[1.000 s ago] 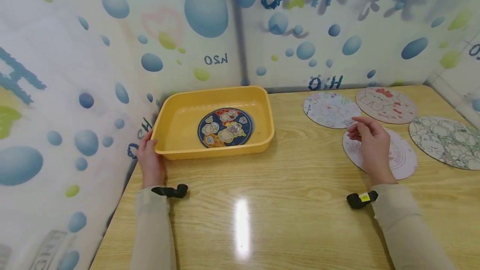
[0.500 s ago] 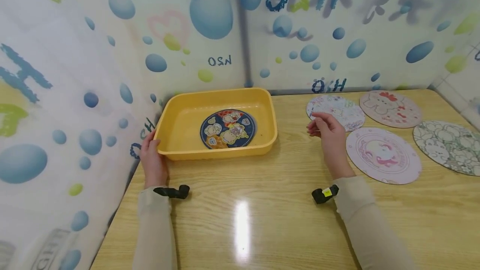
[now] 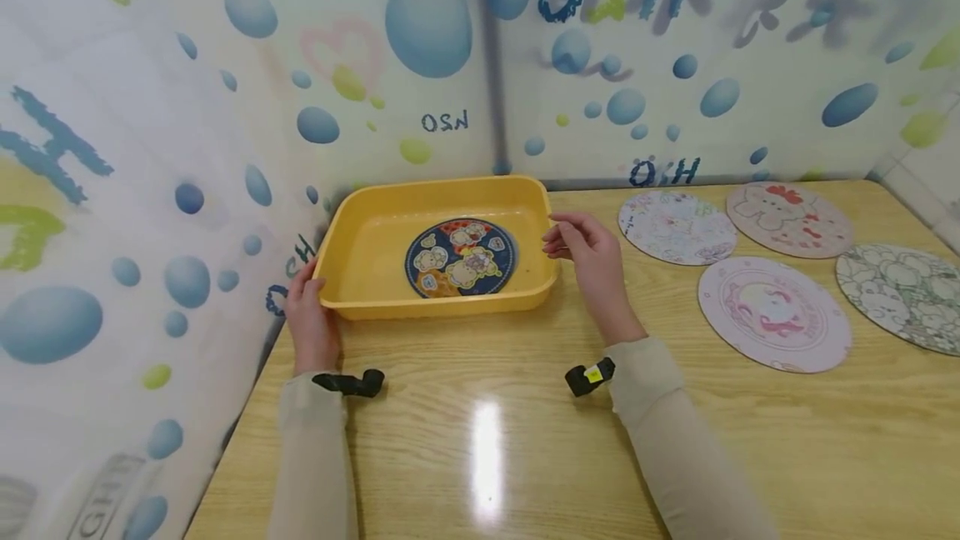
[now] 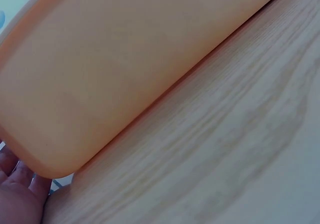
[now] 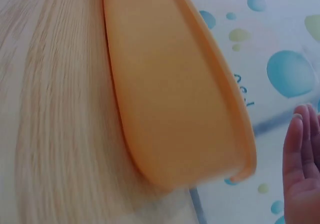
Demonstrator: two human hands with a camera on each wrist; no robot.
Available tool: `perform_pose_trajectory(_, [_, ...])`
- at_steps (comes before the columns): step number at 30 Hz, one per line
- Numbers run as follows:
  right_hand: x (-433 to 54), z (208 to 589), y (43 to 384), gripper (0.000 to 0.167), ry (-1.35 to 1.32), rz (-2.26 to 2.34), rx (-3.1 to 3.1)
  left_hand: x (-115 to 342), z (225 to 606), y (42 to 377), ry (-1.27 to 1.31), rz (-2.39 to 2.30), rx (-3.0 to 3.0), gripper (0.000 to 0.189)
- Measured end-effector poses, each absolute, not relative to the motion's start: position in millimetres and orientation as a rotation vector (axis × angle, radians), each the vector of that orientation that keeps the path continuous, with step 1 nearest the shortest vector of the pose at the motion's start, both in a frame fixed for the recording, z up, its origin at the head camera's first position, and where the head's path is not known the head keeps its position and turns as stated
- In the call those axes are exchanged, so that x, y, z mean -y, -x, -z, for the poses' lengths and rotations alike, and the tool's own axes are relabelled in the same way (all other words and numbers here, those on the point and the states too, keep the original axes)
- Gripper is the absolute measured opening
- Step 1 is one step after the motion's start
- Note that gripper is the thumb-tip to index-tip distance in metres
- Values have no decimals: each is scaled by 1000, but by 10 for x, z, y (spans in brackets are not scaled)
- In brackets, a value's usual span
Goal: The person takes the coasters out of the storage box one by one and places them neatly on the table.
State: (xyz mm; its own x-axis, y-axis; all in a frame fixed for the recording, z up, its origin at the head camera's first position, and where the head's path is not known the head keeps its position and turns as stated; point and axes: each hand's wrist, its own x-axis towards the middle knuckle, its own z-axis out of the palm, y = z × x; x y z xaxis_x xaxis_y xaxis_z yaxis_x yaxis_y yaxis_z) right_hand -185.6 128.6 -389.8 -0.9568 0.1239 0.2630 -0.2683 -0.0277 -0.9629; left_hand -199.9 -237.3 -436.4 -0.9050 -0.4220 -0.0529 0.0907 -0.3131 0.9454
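A yellow plastic tray (image 3: 438,307) stands against the back wall, with a dark blue round mat (image 3: 491,272) printed with cartoon animals lying inside. My left hand (image 3: 311,319) holds the tray's left end, thumb at the rim; in the left wrist view its fingers (image 4: 20,176) reach around the tray's corner. At the right end, my right hand (image 3: 597,269) hovers with fingers loosely bent and nothing in them, overlapping the rim in the head view. The right wrist view shows that hand (image 5: 302,171) with fingers extended, a gap away from the tray's side (image 5: 170,93).
Several round printed mats lie on the right of the wooden table (image 3: 420,407): a white one (image 3: 675,227), a pink one (image 3: 787,219), a lilac one (image 3: 776,315) and a green-white one (image 3: 900,294). A patterned wall (image 3: 525,65) borders the back and left.
My right hand has moved left from above the lilac mat to the tray's right end. The left hand stays at the tray's left end; the tray and mats keep their places.
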Motion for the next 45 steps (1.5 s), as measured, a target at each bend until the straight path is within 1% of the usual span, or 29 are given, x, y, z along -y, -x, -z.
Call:
perform_pose_trajectory(9, [-881,3784,1984,29,-369,-2091,2149,2345,4410,2001,-420,2239,1618,36])
perform_pose_trajectory(17, [-726,3913,2094,26,-326,-1906,2482,2358,4375,1987,-399,2235,1642,36])
perform_pose_trajectory(29, [-648,3949,2132,29,-306,-1229,2813,2388,4368,1967,-416,2232,1685,36])
perform_pose_trajectory(35, [-607,3946,2130,30,-311,-890,2994,2359,4363,1960,-390,2241,1679,38])
perform_pose_trajectory(41, [-575,3973,2123,43,-275,-626,3148,2347,4354,1953,-376,2244,1689,44])
perform_pose_trajectory(45, [-549,4000,2125,42,-235,-560,3207,2360,4355,1953,-349,2237,1688,46])
